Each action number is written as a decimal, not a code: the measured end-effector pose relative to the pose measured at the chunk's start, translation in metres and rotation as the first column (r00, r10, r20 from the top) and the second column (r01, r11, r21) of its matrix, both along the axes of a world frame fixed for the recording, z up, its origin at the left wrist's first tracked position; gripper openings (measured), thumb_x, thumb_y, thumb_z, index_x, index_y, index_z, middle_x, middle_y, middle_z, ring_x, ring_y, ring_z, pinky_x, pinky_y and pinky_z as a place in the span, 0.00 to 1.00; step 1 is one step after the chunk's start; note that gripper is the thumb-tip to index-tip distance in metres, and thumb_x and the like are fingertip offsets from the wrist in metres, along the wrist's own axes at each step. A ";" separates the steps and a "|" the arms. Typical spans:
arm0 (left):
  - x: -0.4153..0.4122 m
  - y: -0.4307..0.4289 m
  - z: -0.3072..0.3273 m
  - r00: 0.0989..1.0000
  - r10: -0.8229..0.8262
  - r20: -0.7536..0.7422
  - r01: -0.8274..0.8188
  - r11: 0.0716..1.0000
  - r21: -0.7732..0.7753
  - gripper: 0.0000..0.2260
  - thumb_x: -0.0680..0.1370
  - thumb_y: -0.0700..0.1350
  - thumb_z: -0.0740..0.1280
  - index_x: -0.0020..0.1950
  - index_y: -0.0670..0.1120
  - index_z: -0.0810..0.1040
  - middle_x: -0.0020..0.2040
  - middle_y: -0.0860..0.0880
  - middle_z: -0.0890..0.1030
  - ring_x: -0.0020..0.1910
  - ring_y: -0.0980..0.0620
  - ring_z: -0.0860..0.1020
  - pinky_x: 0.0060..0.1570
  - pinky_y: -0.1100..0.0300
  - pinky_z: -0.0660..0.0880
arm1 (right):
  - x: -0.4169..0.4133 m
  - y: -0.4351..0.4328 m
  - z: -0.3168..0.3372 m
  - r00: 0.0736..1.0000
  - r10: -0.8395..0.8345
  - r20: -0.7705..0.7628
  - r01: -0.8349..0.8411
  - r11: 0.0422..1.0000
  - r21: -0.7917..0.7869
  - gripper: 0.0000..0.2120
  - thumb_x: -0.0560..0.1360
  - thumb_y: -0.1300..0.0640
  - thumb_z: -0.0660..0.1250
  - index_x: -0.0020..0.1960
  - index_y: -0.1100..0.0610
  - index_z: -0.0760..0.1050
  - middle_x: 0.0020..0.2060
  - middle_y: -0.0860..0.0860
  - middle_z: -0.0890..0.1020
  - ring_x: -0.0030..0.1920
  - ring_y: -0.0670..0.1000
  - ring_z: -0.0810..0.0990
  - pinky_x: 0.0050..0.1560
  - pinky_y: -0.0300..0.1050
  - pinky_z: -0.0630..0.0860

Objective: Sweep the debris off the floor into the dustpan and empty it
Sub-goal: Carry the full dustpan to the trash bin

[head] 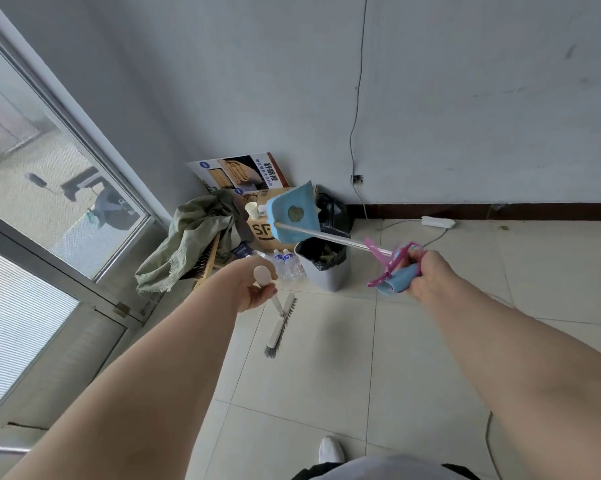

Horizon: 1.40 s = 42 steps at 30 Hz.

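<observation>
Right hand (427, 275) clamped around the blue grip of the dustpan (293, 211), fingers wrapped tight; pan lifted and tilted over the black-lined bin (323, 268) far centre, a greenish clump of debris (296, 213) stuck on its inside. Left hand (255, 289) gripping the white handle top of the broom (280, 327), bristles resting on the tiled floor (413, 358) near the bin. Cardboard box (261, 232) just behind

Open tiled floor (413, 341) in front and to the right, corner crowded by lined bin (323, 268), cardboard box (267, 233), water bottles (287, 263), green sack (191, 237), broom (280, 325) lying beside the bin
</observation>
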<state>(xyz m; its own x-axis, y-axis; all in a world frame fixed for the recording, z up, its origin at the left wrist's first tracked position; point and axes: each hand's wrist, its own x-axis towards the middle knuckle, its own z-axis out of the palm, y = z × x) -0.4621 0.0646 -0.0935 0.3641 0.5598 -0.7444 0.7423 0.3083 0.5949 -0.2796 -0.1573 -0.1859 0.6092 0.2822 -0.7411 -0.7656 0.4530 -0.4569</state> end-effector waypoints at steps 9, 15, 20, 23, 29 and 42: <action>-0.026 -0.016 -0.004 0.998 0.061 -0.035 -0.059 0.997 0.055 0.09 0.75 0.37 0.63 0.54 0.40 0.71 0.39 0.41 0.74 0.23 0.52 0.74 0.18 0.68 0.73 | -0.005 -0.015 0.056 0.808 0.531 0.254 -0.386 0.804 -0.452 0.10 0.73 0.68 0.62 0.33 0.61 0.72 0.15 0.50 0.73 0.14 0.46 0.69 0.27 0.37 0.66; -0.043 -0.022 -0.012 0.991 0.119 -0.054 -0.116 0.991 0.066 0.09 0.75 0.36 0.64 0.54 0.41 0.71 0.40 0.41 0.73 0.26 0.51 0.75 0.18 0.67 0.74 | -0.016 0.001 0.072 0.616 0.718 0.325 -0.411 0.645 -0.644 0.02 0.70 0.71 0.68 0.42 0.67 0.76 0.31 0.61 0.80 0.30 0.56 0.77 0.30 0.41 0.70; -0.043 -0.017 -0.016 0.986 0.161 -0.039 -0.159 0.986 0.047 0.11 0.74 0.37 0.66 0.56 0.41 0.72 0.40 0.41 0.73 0.27 0.51 0.75 0.18 0.67 0.73 | -0.024 0.019 0.064 0.509 0.822 0.256 -0.398 0.489 -0.777 0.06 0.72 0.70 0.67 0.37 0.65 0.73 0.25 0.58 0.79 0.26 0.54 0.78 0.29 0.42 0.71; -0.034 -0.011 -0.017 0.988 0.152 -0.030 -0.152 0.988 0.012 0.09 0.75 0.37 0.65 0.55 0.40 0.71 0.39 0.41 0.74 0.28 0.52 0.74 0.18 0.67 0.74 | -0.025 0.034 0.052 0.467 0.862 0.198 -0.391 0.402 -0.828 0.08 0.73 0.70 0.65 0.35 0.65 0.72 0.28 0.59 0.81 0.29 0.55 0.78 0.33 0.43 0.73; 0.007 0.032 -0.026 0.987 0.162 0.017 -0.162 0.986 -0.048 0.09 0.76 0.38 0.65 0.55 0.39 0.72 0.37 0.42 0.75 0.18 0.54 0.74 0.18 0.68 0.73 | -0.008 0.073 0.028 0.428 0.899 0.094 -0.358 0.264 -0.896 0.02 0.72 0.68 0.67 0.41 0.64 0.77 0.21 0.53 0.79 0.19 0.49 0.75 0.25 0.34 0.71; 0.128 0.157 -0.048 0.997 -0.030 0.069 0.037 0.994 -0.098 0.02 0.76 0.37 0.63 0.47 0.43 0.71 0.33 0.46 0.74 0.26 0.55 0.74 0.18 0.71 0.68 | 0.037 0.150 -0.026 0.443 0.892 -0.093 -0.341 0.072 -0.937 0.07 0.70 0.64 0.65 0.47 0.63 0.79 0.40 0.60 0.85 0.40 0.59 0.84 0.39 0.46 0.77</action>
